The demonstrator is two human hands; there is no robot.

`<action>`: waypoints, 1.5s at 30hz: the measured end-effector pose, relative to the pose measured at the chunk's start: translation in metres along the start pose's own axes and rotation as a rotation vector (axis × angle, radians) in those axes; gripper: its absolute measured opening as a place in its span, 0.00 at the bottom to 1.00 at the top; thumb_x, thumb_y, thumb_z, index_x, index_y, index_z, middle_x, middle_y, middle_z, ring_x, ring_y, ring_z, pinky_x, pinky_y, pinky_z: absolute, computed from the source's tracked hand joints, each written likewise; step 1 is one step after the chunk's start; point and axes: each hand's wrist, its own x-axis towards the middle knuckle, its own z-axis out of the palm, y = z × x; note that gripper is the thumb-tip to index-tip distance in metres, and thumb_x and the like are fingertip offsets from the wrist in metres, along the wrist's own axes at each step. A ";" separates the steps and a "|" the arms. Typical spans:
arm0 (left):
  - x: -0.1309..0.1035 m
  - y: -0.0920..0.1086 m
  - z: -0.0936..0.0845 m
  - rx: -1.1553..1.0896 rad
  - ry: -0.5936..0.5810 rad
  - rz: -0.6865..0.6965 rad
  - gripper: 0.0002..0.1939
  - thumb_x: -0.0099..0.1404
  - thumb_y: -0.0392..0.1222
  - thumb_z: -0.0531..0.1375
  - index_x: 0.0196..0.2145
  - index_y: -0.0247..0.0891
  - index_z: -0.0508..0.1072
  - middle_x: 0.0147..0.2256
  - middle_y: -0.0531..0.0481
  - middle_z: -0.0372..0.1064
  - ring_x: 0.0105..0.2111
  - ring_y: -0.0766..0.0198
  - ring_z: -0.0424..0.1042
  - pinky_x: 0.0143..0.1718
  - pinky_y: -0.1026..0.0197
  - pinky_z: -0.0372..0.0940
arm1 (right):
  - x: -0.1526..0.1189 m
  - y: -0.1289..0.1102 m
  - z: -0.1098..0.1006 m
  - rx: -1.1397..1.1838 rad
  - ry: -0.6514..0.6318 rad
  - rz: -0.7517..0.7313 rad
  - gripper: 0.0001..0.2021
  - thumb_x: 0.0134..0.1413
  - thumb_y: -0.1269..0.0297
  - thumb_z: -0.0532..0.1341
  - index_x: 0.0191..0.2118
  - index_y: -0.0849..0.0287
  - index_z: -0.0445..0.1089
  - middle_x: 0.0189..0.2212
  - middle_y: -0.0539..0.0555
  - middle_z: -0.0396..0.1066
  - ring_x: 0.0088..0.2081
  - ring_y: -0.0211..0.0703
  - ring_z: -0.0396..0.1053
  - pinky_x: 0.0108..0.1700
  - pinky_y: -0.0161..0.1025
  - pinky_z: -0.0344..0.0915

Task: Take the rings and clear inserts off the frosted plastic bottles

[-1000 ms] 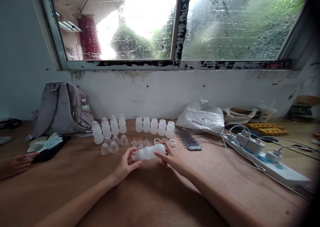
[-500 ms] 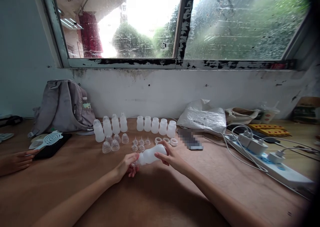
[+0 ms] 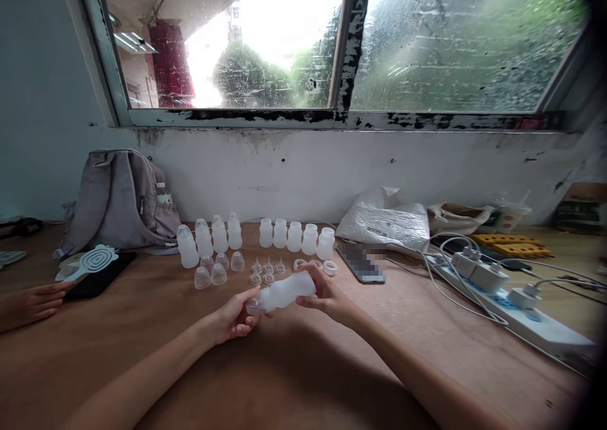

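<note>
A frosted white baby bottle (image 3: 288,291) lies tilted in the air over the brown table, its base to the right. My right hand (image 3: 327,296) is closed round the base end. The fingers of my left hand (image 3: 236,318) curl about the clear domed cap (image 3: 254,303) at the other end. Just behind the bottle stand several clear teats (image 3: 268,270). Clear caps (image 3: 219,275) are grouped to their left. White collar rings (image 3: 330,267) lie behind my right hand, partly hidden by it. Further back are open bottles (image 3: 294,236) and capped bottles (image 3: 188,248).
At left, another person's hand (image 3: 35,305) is beside a pale blue fan-shaped item (image 3: 97,260) and a black tablet-like slab (image 3: 102,281). A grey backpack (image 3: 111,196), silver bag (image 3: 386,221), phone (image 3: 363,264) and power strip (image 3: 545,332) with cables surround the work area.
My left hand has turned and shifted slightly left, so its palm faces up more and the cap shows. The bottle stays in my right hand. The other person's hand stays put.
</note>
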 end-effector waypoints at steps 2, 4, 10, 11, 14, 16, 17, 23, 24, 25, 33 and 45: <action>-0.001 0.000 0.003 -0.007 0.033 0.042 0.31 0.55 0.64 0.44 0.29 0.30 0.68 0.11 0.61 0.47 0.08 0.79 0.41 0.09 0.72 0.34 | 0.000 0.001 0.000 -0.017 0.023 0.060 0.23 0.38 0.56 0.64 0.41 0.54 0.55 0.30 0.48 0.62 0.30 0.37 0.62 0.27 0.33 0.61; -0.002 0.000 0.007 0.009 0.094 0.123 0.29 0.56 0.63 0.46 0.29 0.31 0.68 0.11 0.61 0.47 0.08 0.79 0.42 0.10 0.72 0.35 | 0.001 0.002 -0.001 -0.032 0.061 0.133 0.23 0.40 0.54 0.62 0.41 0.55 0.55 0.26 0.47 0.61 0.23 0.35 0.61 0.21 0.31 0.57; -0.001 -0.003 0.015 0.115 0.303 0.296 0.27 0.53 0.65 0.47 0.21 0.34 0.62 0.12 0.59 0.53 0.08 0.77 0.48 0.10 0.72 0.36 | 0.001 0.002 -0.001 -0.072 0.159 0.202 0.19 0.42 0.50 0.59 0.38 0.56 0.58 0.19 0.43 0.57 0.14 0.28 0.52 0.15 0.29 0.49; -0.001 -0.004 0.015 0.129 0.332 0.305 0.28 0.52 0.65 0.47 0.20 0.34 0.61 0.12 0.58 0.54 0.09 0.77 0.50 0.09 0.72 0.38 | 0.001 0.001 -0.002 -0.081 0.166 0.210 0.19 0.42 0.50 0.59 0.37 0.56 0.58 0.19 0.43 0.57 0.14 0.28 0.51 0.14 0.28 0.48; 0.001 -0.006 0.014 0.189 0.369 0.337 0.29 0.52 0.66 0.46 0.17 0.35 0.60 0.12 0.56 0.56 0.09 0.75 0.53 0.09 0.71 0.42 | 0.001 -0.002 -0.002 -0.091 0.185 0.232 0.19 0.42 0.49 0.58 0.36 0.56 0.58 0.18 0.43 0.56 0.13 0.27 0.49 0.13 0.28 0.46; 0.000 -0.005 0.012 0.288 0.367 0.381 0.28 0.52 0.66 0.47 0.18 0.34 0.63 0.13 0.55 0.57 0.09 0.73 0.55 0.09 0.70 0.45 | 0.001 -0.003 -0.001 -0.089 0.204 0.249 0.18 0.43 0.48 0.57 0.34 0.57 0.59 0.18 0.43 0.55 0.13 0.27 0.50 0.13 0.27 0.46; -0.002 -0.004 0.011 0.370 0.365 0.422 0.27 0.51 0.64 0.50 0.21 0.34 0.66 0.14 0.55 0.57 0.10 0.72 0.56 0.10 0.69 0.47 | 0.001 -0.002 -0.001 -0.088 0.211 0.261 0.18 0.43 0.47 0.57 0.32 0.57 0.59 0.17 0.43 0.54 0.13 0.27 0.50 0.12 0.27 0.45; -0.014 0.003 -0.003 0.950 0.498 0.796 0.21 0.47 0.52 0.61 0.39 0.42 0.70 0.24 0.53 0.62 0.22 0.67 0.61 0.25 0.65 0.59 | 0.006 0.011 -0.008 -0.049 0.298 0.380 0.20 0.43 0.45 0.55 0.33 0.58 0.61 0.14 0.42 0.52 0.12 0.28 0.50 0.10 0.26 0.43; -0.014 0.004 -0.008 0.991 0.543 0.817 0.20 0.48 0.52 0.61 0.39 0.42 0.70 0.25 0.53 0.61 0.23 0.67 0.61 0.26 0.65 0.59 | 0.007 0.013 -0.011 -0.036 0.329 0.398 0.20 0.43 0.45 0.55 0.34 0.58 0.61 0.13 0.42 0.52 0.12 0.28 0.49 0.10 0.26 0.42; -0.014 0.004 -0.014 1.023 0.597 0.827 0.20 0.49 0.52 0.60 0.38 0.42 0.69 0.25 0.53 0.61 0.23 0.66 0.61 0.26 0.64 0.60 | 0.008 0.016 -0.015 -0.026 0.355 0.411 0.21 0.43 0.44 0.54 0.34 0.58 0.61 0.13 0.42 0.52 0.11 0.28 0.48 0.10 0.26 0.41; -0.006 0.011 -0.065 1.374 0.779 0.986 0.15 0.58 0.47 0.54 0.43 0.42 0.63 0.40 0.47 0.63 0.43 0.58 0.63 0.45 0.56 0.57 | 0.010 0.025 -0.026 -0.061 0.386 0.433 0.22 0.42 0.44 0.54 0.36 0.58 0.61 0.12 0.42 0.53 0.11 0.28 0.48 0.11 0.26 0.42; -0.016 0.057 -0.085 1.733 0.566 0.721 0.15 0.54 0.46 0.59 0.41 0.43 0.68 0.37 0.48 0.66 0.40 0.59 0.63 0.45 0.58 0.55 | 0.008 0.032 -0.022 -0.140 0.332 0.353 0.20 0.42 0.45 0.56 0.32 0.57 0.58 0.15 0.43 0.54 0.12 0.28 0.50 0.11 0.27 0.45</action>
